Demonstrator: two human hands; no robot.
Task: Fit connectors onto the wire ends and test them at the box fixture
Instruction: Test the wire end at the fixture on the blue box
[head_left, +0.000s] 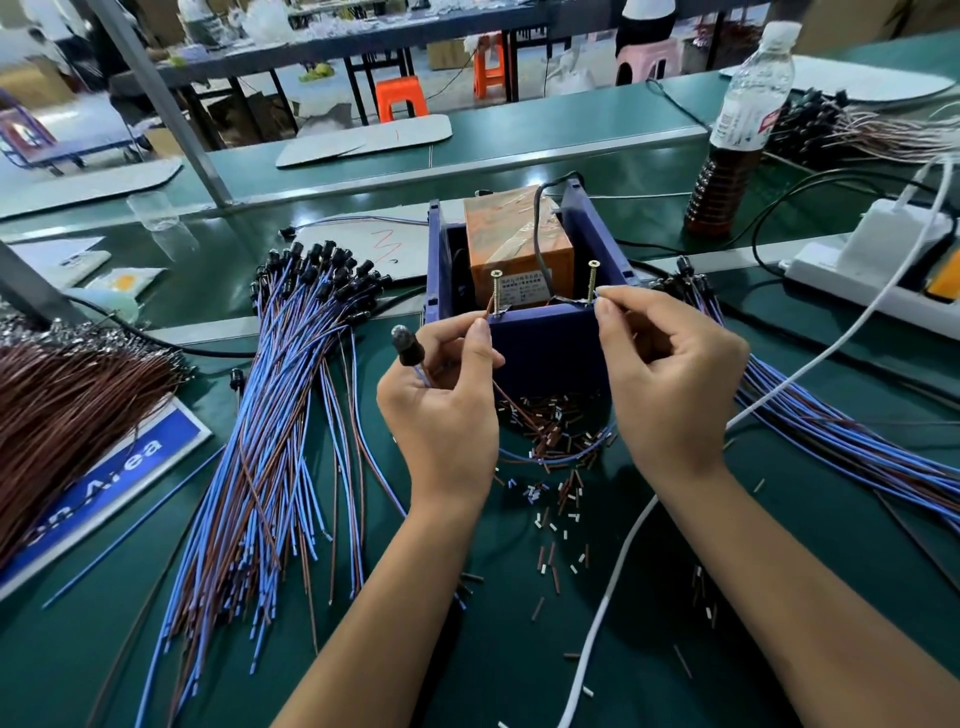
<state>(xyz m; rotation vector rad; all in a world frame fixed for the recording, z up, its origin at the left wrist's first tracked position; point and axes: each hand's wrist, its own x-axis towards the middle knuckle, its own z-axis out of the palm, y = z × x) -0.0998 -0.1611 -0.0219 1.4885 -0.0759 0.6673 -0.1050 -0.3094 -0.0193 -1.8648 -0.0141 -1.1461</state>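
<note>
Wire ends are at the blue box (540, 332) right now, which reads as the testing step for one piece. The left hand (441, 400) pinches a brown wire (511, 402) between thumb and forefinger and holds its tip against the left screw (497, 292) standing on the box's front wall; a small lamp (408, 345) in a black holder sticks out from the back of the same hand, held by the curled fingers. Whether the lamp is lit I cannot tell. The right hand (670, 374) pinches a blue wire end up to the base of the right screw (592, 280), fingers curled tight around it.

Judging by the table, the job is somewhere in the middle. A fanned bundle on the left (270, 441) of blue and brown wires with black holders at the far end lies beside the box, and a second bundle on the right (841, 431) lies past the right hand; which is tested and which is waiting cannot be told. Short cut sleeves (556, 452), brown and blue, are scattered in front of the box and between the forearms. A heap of brown wires (67, 415) lies at the far left.
</note>
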